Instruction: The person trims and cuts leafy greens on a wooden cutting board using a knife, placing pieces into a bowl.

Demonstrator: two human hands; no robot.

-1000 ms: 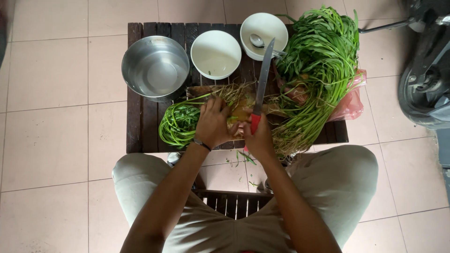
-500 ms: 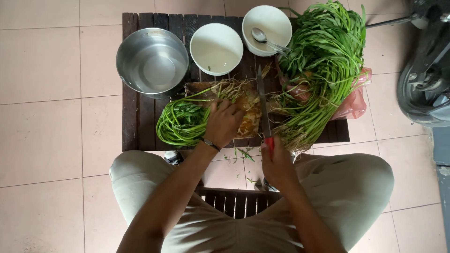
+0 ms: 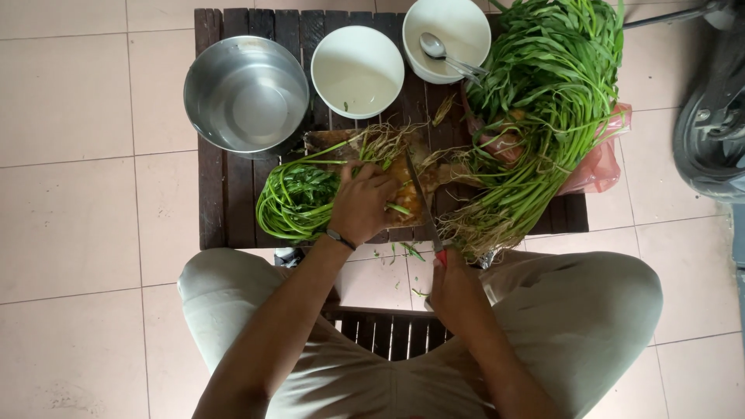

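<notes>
My left hand (image 3: 362, 205) presses down on a bundle of green stalks (image 3: 299, 195) lying across a wooden cutting board (image 3: 403, 167). The stalks' pale rooty ends (image 3: 384, 141) stick out past my fingers. My right hand (image 3: 452, 289) grips the red handle of a knife (image 3: 423, 203), whose blade lies flat over the board just right of my left hand, tip pointing away from me. The board rests on a low dark slatted wooden table (image 3: 225, 194).
A steel basin (image 3: 244, 93), an empty white bowl (image 3: 357, 71) and a white bowl with a spoon (image 3: 450, 35) stand along the table's far side. A big heap of green stalks (image 3: 543, 101) on a pink plastic bag (image 3: 601, 159) fills the right. A scooter wheel (image 3: 710, 124) sits far right.
The knife has come down from a raised, angled position to lie low across the board. My right hand drew back toward my body. My left hand stayed on the bundle.
</notes>
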